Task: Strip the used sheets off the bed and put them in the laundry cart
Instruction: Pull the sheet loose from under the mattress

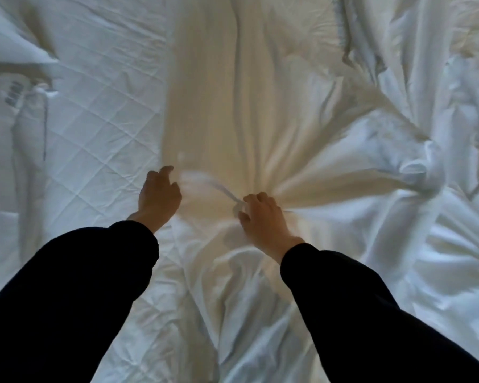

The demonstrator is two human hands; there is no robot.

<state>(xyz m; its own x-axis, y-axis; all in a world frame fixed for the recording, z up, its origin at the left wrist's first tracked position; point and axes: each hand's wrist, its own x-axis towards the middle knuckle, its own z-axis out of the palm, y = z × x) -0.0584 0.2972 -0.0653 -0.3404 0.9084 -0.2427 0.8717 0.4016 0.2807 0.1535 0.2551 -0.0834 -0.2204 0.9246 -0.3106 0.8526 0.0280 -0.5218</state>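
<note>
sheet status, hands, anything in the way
Right hand grips bunched sheet. Left hand at blurred edge, grip unclear. Crumpled bedding alongside; no cart in view.

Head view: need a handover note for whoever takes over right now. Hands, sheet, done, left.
The right hand grips a gathered bunch of the sheet; folds fan out from the fist.
The left hand is at the sheet's blurred edge with fingers curled; whether it has a grip cannot be told.
Done: the quilted mattress pad is bare on the left side.
Left: pull the sheet free, clear the crumpled bedding on the right and the pillow at far left, then load the cart, which is not in view.
</note>
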